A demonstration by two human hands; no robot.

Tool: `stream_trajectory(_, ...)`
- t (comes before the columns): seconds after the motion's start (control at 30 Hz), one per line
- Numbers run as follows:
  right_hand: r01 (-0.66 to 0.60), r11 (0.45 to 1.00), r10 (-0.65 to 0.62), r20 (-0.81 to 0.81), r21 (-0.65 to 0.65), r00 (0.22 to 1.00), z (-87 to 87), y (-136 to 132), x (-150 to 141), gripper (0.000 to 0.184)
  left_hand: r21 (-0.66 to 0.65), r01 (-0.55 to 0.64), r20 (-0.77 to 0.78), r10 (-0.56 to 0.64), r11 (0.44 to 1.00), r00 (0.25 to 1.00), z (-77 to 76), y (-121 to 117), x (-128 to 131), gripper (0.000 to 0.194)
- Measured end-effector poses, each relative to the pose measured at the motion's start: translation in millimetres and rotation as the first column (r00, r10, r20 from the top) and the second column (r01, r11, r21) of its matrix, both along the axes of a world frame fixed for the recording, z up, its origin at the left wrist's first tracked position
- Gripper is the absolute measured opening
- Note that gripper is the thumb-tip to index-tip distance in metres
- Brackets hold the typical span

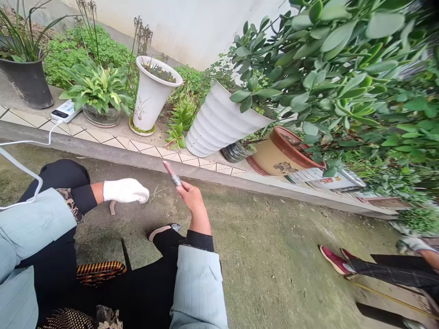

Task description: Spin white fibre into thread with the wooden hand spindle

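My left hand [126, 191], in a white glove, is closed with its fingers pinched together. A thin pale strand [158, 191] runs from its fingertips toward my right hand. My bare right hand [191, 195] is closed around the lower end of a short pinkish-brown stick [168, 168] with grey wrapping around it. The stick tilts up and left, and its exact kind is unclear. Below the left glove, a curved brown piece [112, 208] shows against the ground; the rest of it is hidden.
Potted plants line a tiled ledge [123, 142], among them a white pot [151, 98], a ribbed white planter [219, 121] and a tan pot [277, 155]. A white device [66, 111] with a cable lies there. A woven basket [101, 270] is near my legs. Another person's shoes [332, 259] are at right.
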State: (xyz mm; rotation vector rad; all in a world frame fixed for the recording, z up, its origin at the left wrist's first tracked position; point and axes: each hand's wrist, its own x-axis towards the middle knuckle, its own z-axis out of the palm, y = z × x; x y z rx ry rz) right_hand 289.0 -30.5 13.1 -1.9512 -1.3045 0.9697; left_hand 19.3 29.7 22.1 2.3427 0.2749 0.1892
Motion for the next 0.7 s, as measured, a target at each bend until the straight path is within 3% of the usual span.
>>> stream_trajectory(0.07, -0.145, 0.977, 0.175, 0.202, -0.157, 0.964, -2.1, -0.1, -9.9, 0.03, 0.055, -0.03, 0.001, 0.03, 0.998, 1.0, 2.5, 2.6, -2.3, 0.025)
stream_trajectory(0.13, -0.339, 0.866, 0.437, 0.224, -0.368, 0.871, -3.1, -1.2, -25.7, 0.024, 0.12, -0.132, -0.005, 0.133, 0.984, 0.991, 4.9, 6.4, -4.8, 0.027)
stream_trajectory(0.2, -0.58, 0.644, 0.665, -0.01, -0.5, 0.747, -1.5, -3.0, -42.1, 0.021, 0.172, -0.271, -0.039, 0.281, 0.947, 0.959, 5.3, 11.9, -7.3, 0.026)
stream_trajectory(0.23, -0.697, 0.528, 0.727, -0.167, -0.485, 0.666, 0.8, -4.3, -48.4, 0.02, 0.191, -0.332, -0.063, 0.349, 0.924, 0.935, 4.1, 15.1, -8.4, 0.026)
stream_trajectory(0.27, -0.781, 0.468, 0.749, -0.283, -0.415, 0.599, 4.3, -5.6, -52.4, 0.023, 0.207, -0.387, -0.085, 0.411, 0.898, 0.908, 1.8, 18.4, -9.4, 0.026)
stream_trajectory(0.3, -0.828, 0.461, 0.746, -0.367, -0.319, 0.556, 8.5, -6.9, -53.7, 0.027, 0.219, -0.425, -0.099, 0.453, 0.878, 0.886, -1.3, 21.5, -9.9, 0.027)
stream_trajectory(0.33, -0.828, 0.518, 0.722, -0.41, -0.212, 0.557, 13.2, -8.0, -52.2, 0.032, 0.219, -0.446, -0.093, 0.474, 0.868, 0.876, -5.0, 24.1, -10.1, 0.028)
stream_trajectory(0.37, -0.774, 0.626, 0.676, -0.426, -0.1, 0.602, 17.6, -8.7, -48.2, 0.036, 0.203, -0.457, -0.093, 0.482, 0.866, 0.871, -9.0, 25.8, -9.8, 0.028)
stream_trajectory(0.43, -0.512, 0.854, 0.5, -0.423, 0.095, 0.755, 23.2, -8.7, -35.2, 0.041, 0.133, -0.418, -0.119, 0.433, 0.899, 0.893, -15.8, 26.0, -7.6, 0.028)
stream_trajectory(0.47, -0.35, 0.923, 0.385, -0.412, 0.161, 0.826, 23.5, -7.9, -27.8, 0.04, 0.104, -0.357, -0.137, 0.369, 0.928, 0.919, -18.1, 24.5, -5.8, 0.028)
stream_trajectory(0.53, -0.118, 0.974, 0.18, -0.342, 0.195, 0.922, 19.3, -5.2, -15.5, 0.038, 0.08, -0.195, -0.152, 0.205, 0.978, 0.967, -20.3, 19.1, -1.6, 0.03)
stream_trajectory(0.57, -0.067, 0.984, 0.11, -0.265, 0.167, 0.958, 15.4, -3.6, -11.8, 0.036, 0.085, -0.123, -0.144, 0.134, 0.989, 0.98, -20.5, 16.0, 0.4, 0.032)
stream_trajectory(0.63, -0.048, 0.998, 0.049, -0.016, 0.048, 0.999, 6.9, -0.8, -10.7, 0.031, 0.109, -0.038, -0.122, 0.051, 0.993, 0.991, -20.2, 11.3, 3.2, 0.034)
stream_trajectory(0.7, -0.111, 0.988, 0.136, 0.258, -0.111, 0.957, 0.0, 0.9, -17.2, 0.027, 0.138, -0.026, -0.113, 0.042, 0.99, 0.993, -19.9, 10.3, 3.9, 0.036)
